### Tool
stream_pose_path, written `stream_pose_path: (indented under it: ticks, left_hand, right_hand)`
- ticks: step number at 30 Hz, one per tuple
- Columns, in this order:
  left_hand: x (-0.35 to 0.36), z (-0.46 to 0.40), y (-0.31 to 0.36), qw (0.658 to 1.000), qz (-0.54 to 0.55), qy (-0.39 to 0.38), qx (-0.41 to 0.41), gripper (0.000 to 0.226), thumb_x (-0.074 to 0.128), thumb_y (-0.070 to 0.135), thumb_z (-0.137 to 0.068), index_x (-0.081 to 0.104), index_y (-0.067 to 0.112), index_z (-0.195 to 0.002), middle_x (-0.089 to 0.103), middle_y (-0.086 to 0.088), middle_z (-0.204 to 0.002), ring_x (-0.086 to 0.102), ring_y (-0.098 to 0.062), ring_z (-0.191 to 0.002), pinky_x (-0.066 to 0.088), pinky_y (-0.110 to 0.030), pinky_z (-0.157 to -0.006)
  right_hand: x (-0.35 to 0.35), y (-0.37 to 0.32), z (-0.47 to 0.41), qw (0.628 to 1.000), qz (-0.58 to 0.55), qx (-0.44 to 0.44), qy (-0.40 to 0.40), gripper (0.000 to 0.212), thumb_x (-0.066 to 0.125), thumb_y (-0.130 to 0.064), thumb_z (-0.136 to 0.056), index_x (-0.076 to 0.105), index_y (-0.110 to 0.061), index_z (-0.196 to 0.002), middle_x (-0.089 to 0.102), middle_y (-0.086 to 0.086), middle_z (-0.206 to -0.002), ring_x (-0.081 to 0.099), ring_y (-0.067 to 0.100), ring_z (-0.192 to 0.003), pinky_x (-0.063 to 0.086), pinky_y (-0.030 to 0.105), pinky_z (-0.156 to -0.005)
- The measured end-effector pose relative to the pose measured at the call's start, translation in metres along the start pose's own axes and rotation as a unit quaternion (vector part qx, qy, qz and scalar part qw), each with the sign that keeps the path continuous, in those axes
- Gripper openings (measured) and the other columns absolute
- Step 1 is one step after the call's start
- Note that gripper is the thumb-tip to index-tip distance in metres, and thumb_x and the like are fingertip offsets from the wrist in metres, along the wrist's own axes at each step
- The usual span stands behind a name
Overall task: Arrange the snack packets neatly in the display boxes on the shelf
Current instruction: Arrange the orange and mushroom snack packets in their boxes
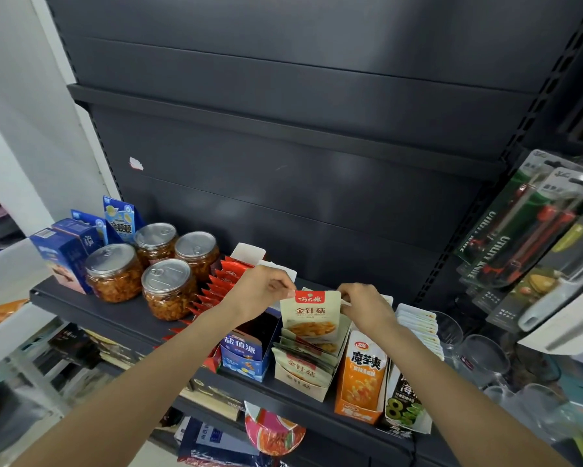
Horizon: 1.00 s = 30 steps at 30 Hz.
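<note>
A pale green snack packet (312, 315) with a red top band stands upright above its beige display box (301, 382), which holds several like packets. My left hand (258, 293) pinches the packet's top left corner. My right hand (364, 310) pinches its top right edge. Left of it stands a blue display box (246, 357), and beyond that a row of red packets (216, 288). To the right are an orange display box (360, 375), a dark box with green print (406, 406) and a row of white packets (419, 326).
Several clear jars (168, 288) with metal lids and blue cartons (69, 254) stand at the left of the dark shelf (91, 313). Utility knives in packs (519, 230) hang at the right, above glass cups (482, 358). Lower shelves hold more goods.
</note>
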State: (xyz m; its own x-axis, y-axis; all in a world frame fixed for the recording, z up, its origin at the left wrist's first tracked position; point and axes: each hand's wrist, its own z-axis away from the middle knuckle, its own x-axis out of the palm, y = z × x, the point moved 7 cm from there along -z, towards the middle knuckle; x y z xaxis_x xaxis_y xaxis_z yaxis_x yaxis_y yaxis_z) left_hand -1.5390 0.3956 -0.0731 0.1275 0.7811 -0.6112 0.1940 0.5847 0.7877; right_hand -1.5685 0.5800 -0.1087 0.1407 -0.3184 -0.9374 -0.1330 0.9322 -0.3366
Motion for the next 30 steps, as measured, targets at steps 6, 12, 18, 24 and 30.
stream_pose_path:
  ticks: [6,12,18,24,30]
  left_hand:
    - [-0.009,0.001,0.009,0.999,-0.009,0.035,0.010,0.009,0.063,0.011,-0.088,0.071,0.007,-0.090,0.070,0.000,-0.092,0.064,-0.007,-0.085,0.052,-0.020,-0.082]
    - [-0.024,0.003,0.036,0.996,-0.004,0.068,0.062,0.009,0.064,0.013,-0.088,0.072,0.013,-0.090,0.070,0.006,-0.088,0.063,-0.002,-0.083,0.045,-0.006,-0.075]
    - [-0.037,0.007,0.022,0.988,0.078,0.120,-0.053,0.024,0.048,0.030,-0.097,0.063,0.013,-0.106,0.062,0.006,-0.078,0.058,-0.008,-0.069,0.045,-0.015,-0.063]
    - [-0.009,0.030,-0.010,0.890,0.350,-0.010,-0.293,0.036,0.041,0.048,-0.097,0.057,0.015,-0.099,0.073,-0.010,-0.079,0.069,-0.020,-0.078,0.052,-0.028,-0.071]
    - [-0.019,0.026,-0.009,0.852,0.459,0.038,-0.247,0.018,0.053,0.004,-0.094,0.061,-0.003,-0.108,0.069,-0.020,-0.106,0.069,-0.019,-0.087,0.057,-0.021,-0.071]
  right_hand:
    - [-0.036,-0.013,0.013,0.993,-0.055,-0.038,0.092,0.026,0.047,-0.015,-0.096,0.062,-0.021,-0.116,0.057,0.002,-0.113,0.056,0.017,-0.100,0.045,0.028,-0.075]
    - [-0.077,-0.054,0.041,0.981,-0.112,-0.149,0.059,0.021,0.060,-0.025,-0.090,0.069,-0.023,-0.109,0.065,-0.007,-0.099,0.058,0.005,-0.091,0.048,0.025,-0.083]
    - [-0.108,-0.046,0.056,0.961,-0.175,-0.115,0.182,0.011,0.061,-0.016,-0.089,0.072,-0.020,-0.090,0.067,-0.014,-0.084,0.060,-0.002,-0.078,0.045,0.011,-0.069]
    - [-0.123,-0.033,0.072,0.903,-0.348,-0.137,0.212,0.023,0.064,-0.009,-0.086,0.070,-0.030,-0.079,0.071,-0.016,-0.082,0.063,-0.001,-0.083,0.048,0.014,-0.073]
    - [-0.117,-0.031,0.076,0.909,-0.332,-0.136,0.209,0.025,0.067,-0.011,-0.083,0.072,-0.035,-0.081,0.070,-0.018,-0.089,0.064,-0.001,-0.090,0.047,0.014,-0.083]
